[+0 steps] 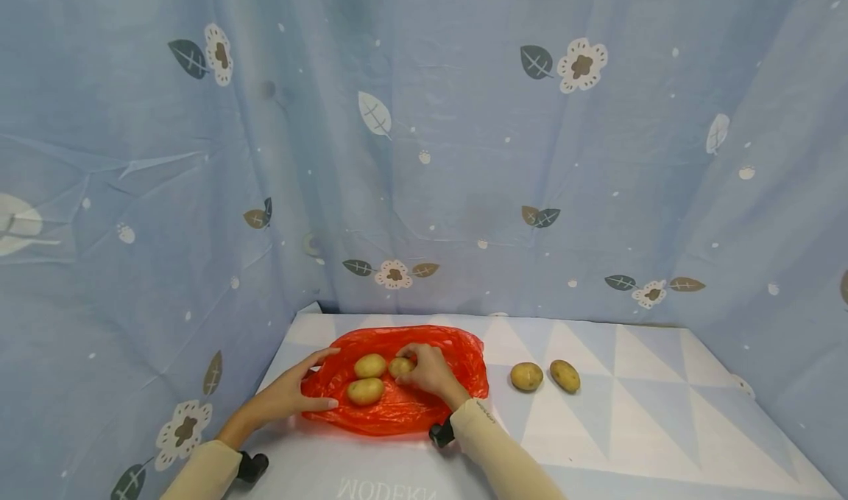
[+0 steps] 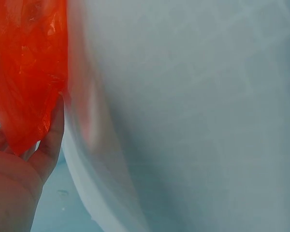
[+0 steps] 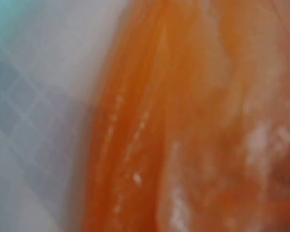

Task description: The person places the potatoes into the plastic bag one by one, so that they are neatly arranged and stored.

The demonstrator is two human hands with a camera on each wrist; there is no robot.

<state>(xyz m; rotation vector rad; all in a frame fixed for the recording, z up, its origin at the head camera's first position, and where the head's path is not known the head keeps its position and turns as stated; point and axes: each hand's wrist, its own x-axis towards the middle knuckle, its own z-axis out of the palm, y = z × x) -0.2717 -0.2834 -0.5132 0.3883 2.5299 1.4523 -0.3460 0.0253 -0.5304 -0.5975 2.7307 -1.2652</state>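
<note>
A potato (image 1: 400,367) sits within the right-hand grip (image 1: 427,370), fingers and thumb curled round it, over the opened red plastic bag (image 1: 424,413); its long axis is too covered to tell. Just left of that grip lies a second potato (image 1: 370,366), and left and nearer the person a third (image 1: 366,392), lying lengthwise roughly left to right. Farther left, the left hand (image 1: 291,391), thumb and fingers spread apart, touches the bag's edge. Well right of the grip, nearer the right hand, two loose potatoes (image 1: 526,376) rest on the desk (image 1: 636,412).
</note>
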